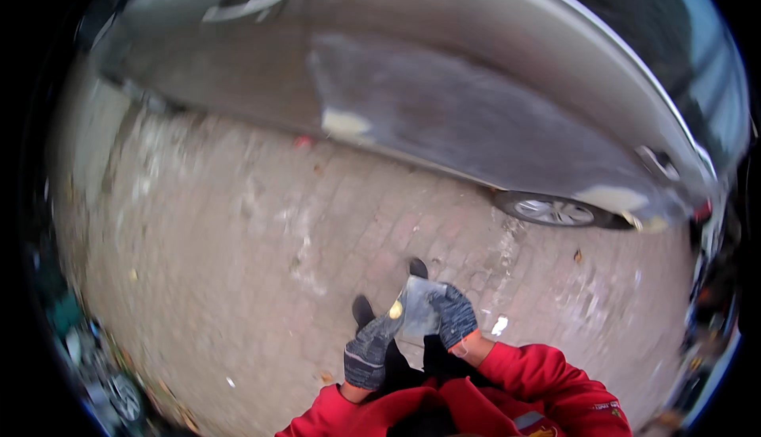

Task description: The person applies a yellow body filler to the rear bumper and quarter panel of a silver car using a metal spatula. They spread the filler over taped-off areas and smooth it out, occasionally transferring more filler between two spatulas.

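Observation:
In front of my body, both hands wear dark grey knit gloves. My right hand is closed on the right side of a flat, light grey plate, squarish and thin. At the plate's left edge is my left hand, its fingers closed together. A small yellow blob shows at those fingertips; whether it lies on the glove, on the plate or on a held tool cannot be made out. Beyond stands a silver car, with a dull grey sanded area and a pale filler patch low on its side.
The car's wheel rests on brick paving at right, near another pale patch. My dark shoes are below my hands. A white scrap lies to the right. Clutter with a loose wheel lines the lower left.

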The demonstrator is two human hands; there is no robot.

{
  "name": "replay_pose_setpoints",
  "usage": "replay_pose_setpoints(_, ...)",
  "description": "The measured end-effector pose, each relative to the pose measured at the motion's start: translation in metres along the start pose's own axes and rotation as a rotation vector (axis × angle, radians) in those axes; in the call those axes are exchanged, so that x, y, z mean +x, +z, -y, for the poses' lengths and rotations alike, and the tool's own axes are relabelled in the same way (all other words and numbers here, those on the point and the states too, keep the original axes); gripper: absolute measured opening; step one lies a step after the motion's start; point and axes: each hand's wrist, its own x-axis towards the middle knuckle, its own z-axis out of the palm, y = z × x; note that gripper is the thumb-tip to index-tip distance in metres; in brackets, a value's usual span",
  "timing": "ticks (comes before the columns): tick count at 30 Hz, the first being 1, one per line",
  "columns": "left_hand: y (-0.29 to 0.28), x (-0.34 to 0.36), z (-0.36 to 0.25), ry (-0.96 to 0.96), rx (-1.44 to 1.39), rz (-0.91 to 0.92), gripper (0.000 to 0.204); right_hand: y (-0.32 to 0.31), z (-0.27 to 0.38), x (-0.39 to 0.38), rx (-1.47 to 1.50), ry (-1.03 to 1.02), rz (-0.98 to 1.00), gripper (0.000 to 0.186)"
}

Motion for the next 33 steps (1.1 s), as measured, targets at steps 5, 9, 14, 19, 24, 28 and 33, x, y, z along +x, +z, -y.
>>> replay_pose_setpoints(5, 0.013, 0.025, -0.074, 0.51, 0.179, 0.319, 0.043, -0.023, 0.053, -0.073, -0.228, -0.368, -0.176, 0.019)
replay_pose_setpoints(9, 0.059, 0.026, -0.162, 0.72, 0.081, 0.556, 0.039, -0.049, 0.115, -0.171, -0.121, -0.509, -0.324, 0.015)
replay_pose_setpoints(14, 0.165, 0.001, -0.235, 0.876, 0.078, 0.888, 0.034, -0.131, 0.16, -0.271, -0.208, -0.749, -0.552, 0.014)
replay_pose_setpoints(19, 0.287, -0.051, -0.331, 0.846, 0.112, 1.089, 0.028, -0.261, 0.188, -0.388, -0.256, -1.008, -0.83, 0.012)
replay_pose_setpoints(24, 0.411, -0.068, -0.401, 0.876, 0.008, 1.046, 0.025, -0.388, 0.233, -0.462, -0.186, -1.195, -0.925, 0.014)
replay_pose_setpoints(28, 0.509, -0.07, -0.479, 1.222, 0.059, 0.909, 0.031, -0.457, 0.272, -0.49, -0.143, -0.942, -0.911, 0.016)
replay_pose_setpoints(33, 0.638, -0.052, -0.536, 1.117, 0.041, 0.953, 0.03, -0.594, 0.305, -0.49, -0.518, -0.924, -0.892, 0.017)
